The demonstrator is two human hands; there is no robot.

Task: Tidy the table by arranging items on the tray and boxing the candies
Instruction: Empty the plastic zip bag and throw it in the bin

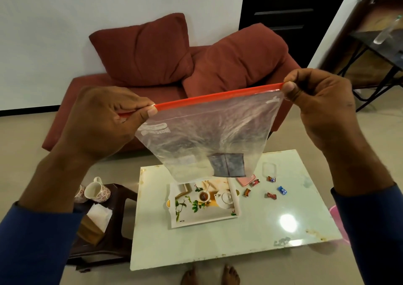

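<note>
While pinched by both hands' grip (104,119) (314,97), clear zip bag (207,136) with dark square packet (226,165) inside.

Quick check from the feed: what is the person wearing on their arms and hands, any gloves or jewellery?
Both arms wear long blue sleeves, pushed back from the wrists. The left hand and right hand are bare: no gloves, rings, watch or bracelets show from this view.

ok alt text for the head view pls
Both hands, left hand and right hand, pinch a clear red-sealed zip bag taut above a glossy white table holding a floral printed tray and scattered wrapped candies.
</note>
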